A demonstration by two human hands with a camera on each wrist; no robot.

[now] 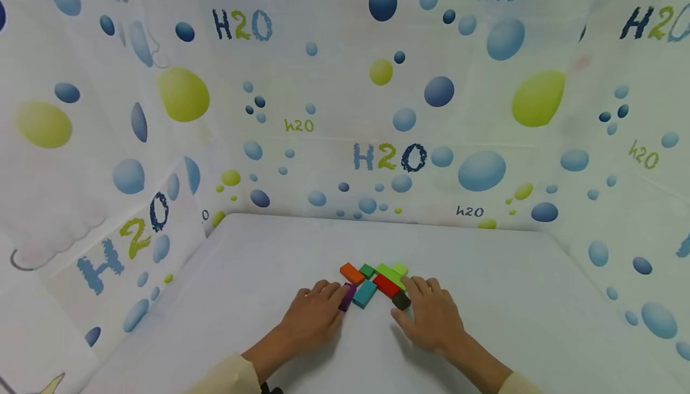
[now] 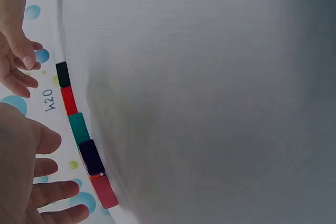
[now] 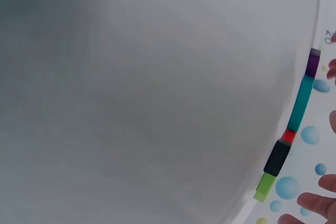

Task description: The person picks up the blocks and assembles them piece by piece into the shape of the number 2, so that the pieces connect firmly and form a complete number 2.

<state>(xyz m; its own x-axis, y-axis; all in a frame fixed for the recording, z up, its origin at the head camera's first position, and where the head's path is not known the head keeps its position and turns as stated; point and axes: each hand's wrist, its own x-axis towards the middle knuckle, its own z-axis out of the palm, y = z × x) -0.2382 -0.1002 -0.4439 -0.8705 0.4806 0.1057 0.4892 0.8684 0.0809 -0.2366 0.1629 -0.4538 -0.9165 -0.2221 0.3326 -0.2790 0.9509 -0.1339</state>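
Note:
Colored blocks lie in a close cluster on the white table. My left hand (image 1: 314, 317) rests at the cluster's left side, its fingertips by the purple block (image 1: 347, 297), relaxed and not curled round it. My right hand (image 1: 431, 317) is at the right side, fingers spread beside the black block (image 1: 401, 300) and the long lime green block (image 1: 389, 275). Between the hands lie a teal block (image 1: 365, 294) and a red block (image 1: 386, 286). Farther back are an orange block (image 1: 352, 273), a dark green block (image 1: 367, 271) and a pale lime block (image 1: 400, 268). The left wrist view also shows a pinkish-red block (image 2: 105, 191).
The white tabletop (image 1: 280, 244) spreads around the blocks. A curtain (image 1: 345, 82) printed with blue and green drops and H2O lettering stands behind and along both sides.

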